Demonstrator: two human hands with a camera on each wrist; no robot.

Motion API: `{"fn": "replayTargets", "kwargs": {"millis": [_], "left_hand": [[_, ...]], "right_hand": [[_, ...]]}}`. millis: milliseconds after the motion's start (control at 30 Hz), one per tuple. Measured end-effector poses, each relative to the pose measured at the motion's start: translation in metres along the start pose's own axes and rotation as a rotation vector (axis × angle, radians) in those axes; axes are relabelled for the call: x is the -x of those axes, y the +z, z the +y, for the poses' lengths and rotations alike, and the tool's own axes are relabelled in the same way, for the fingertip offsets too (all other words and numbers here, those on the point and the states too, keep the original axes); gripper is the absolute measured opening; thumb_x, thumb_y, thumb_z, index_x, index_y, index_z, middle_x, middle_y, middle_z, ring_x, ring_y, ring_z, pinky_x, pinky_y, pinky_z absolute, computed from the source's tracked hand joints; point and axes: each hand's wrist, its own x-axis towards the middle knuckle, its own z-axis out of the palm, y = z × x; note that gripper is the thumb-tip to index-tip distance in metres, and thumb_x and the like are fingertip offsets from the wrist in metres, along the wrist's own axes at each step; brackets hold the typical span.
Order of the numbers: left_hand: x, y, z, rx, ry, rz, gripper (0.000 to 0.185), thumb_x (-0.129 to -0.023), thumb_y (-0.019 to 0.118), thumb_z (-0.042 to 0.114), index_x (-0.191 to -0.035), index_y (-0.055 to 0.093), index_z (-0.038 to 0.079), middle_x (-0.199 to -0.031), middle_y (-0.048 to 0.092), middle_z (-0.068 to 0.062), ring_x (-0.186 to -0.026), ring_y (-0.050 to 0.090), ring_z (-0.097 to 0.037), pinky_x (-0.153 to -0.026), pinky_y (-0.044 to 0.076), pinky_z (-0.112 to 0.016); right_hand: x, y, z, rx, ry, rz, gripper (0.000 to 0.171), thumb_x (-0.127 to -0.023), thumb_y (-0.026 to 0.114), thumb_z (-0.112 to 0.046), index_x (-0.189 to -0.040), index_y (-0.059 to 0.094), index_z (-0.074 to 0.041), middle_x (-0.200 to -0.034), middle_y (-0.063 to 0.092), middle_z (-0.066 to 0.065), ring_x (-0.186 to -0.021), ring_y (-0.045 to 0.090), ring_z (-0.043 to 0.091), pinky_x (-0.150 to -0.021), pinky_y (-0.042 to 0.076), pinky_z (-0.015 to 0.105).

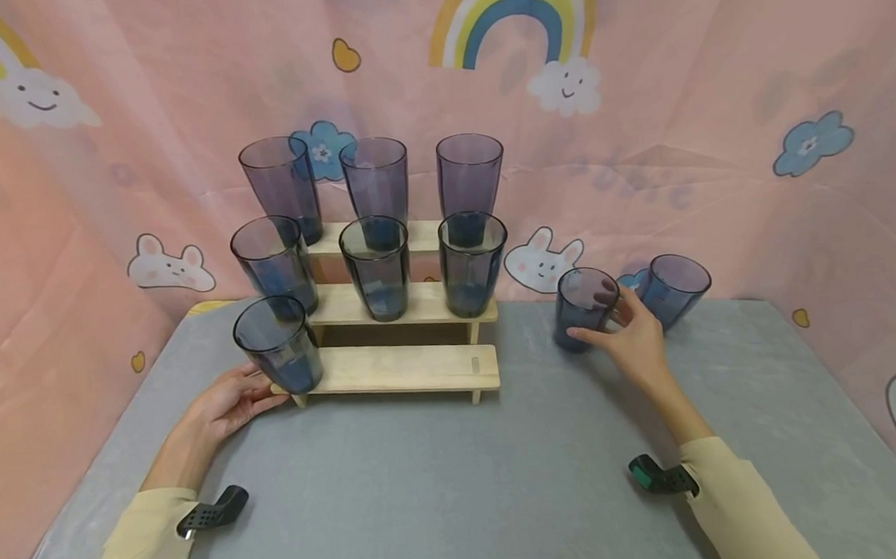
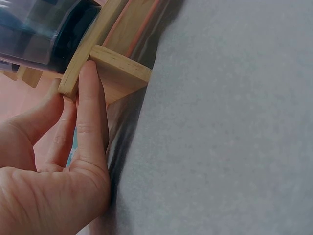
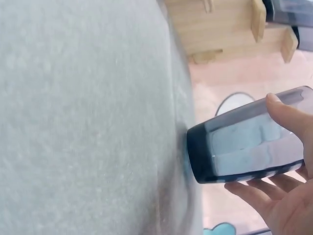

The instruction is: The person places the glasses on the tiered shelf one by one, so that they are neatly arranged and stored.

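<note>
My left hand (image 1: 228, 403) pinches the left end of the lowest step of a three-step wooden rack (image 1: 403, 370). In the left wrist view the thumb lies at the board's edge and a finger (image 2: 90, 105) reaches underneath, beside the leg. A bluish-purple glass (image 1: 286, 345) stands on that step, just above the hand. On the right, my right hand (image 1: 634, 342) holds a similar tumbler (image 1: 575, 314) by its sides, thumb across from the fingers. The tumbler is upright, its base at or very close to the table; the right wrist view does not settle contact.
Three glasses stand on the top step, including the middle one (image 1: 374, 178), and three on the middle step, including one glass (image 1: 472, 266) at its right end. Behind my right hand is another glass (image 1: 672, 290). A pink patterned cloth (image 1: 672, 70) hangs behind the grey table (image 1: 442, 488).
</note>
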Motion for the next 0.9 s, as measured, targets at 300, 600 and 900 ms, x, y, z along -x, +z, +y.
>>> {"fn": "replayTargets", "kwargs": {"millis": [300, 600, 900], "left_hand": [[0.0, 0.0, 0.0, 0.015, -0.001, 0.004, 0.065, -0.099, 0.033, -0.013, -0.153, 0.001, 0.003, -0.099, 0.066, -0.003, -0.092, 0.066, -0.013, -0.083, 0.059, -0.036], [0.001, -0.001, 0.001, 0.036, 0.0, -0.009, 0.057, -0.1, 0.034, -0.013, -0.149, 0.011, 0.004, -0.1, 0.066, -0.005, -0.093, 0.067, -0.015, -0.083, 0.059, -0.037], [0.002, -0.001, 0.001, 0.019, 0.004, -0.014, 0.067, -0.099, 0.033, -0.014, -0.153, -0.003, 0.002, -0.101, 0.067, -0.003, -0.094, 0.067, -0.015, -0.082, 0.059, -0.036]], "right_hand": [[0.016, -0.002, -0.022, -0.105, -0.096, -0.009, 0.084, -0.075, 0.087, -0.01, -0.147, 0.044, -0.014, -0.133, 0.057, 0.013, -0.122, 0.056, 0.024, -0.09, 0.053, 0.021], [0.034, 0.0, -0.054, -0.273, -0.292, 0.0, 0.084, -0.068, 0.084, 0.011, -0.142, 0.051, -0.01, -0.129, 0.061, 0.013, -0.113, 0.062, 0.012, -0.087, 0.053, 0.017], [0.046, 0.011, -0.079, -0.306, -0.38, -0.085, 0.09, -0.067, 0.084, 0.013, -0.145, 0.047, -0.01, -0.132, 0.06, 0.011, -0.117, 0.061, 0.014, -0.088, 0.054, 0.02]]}}
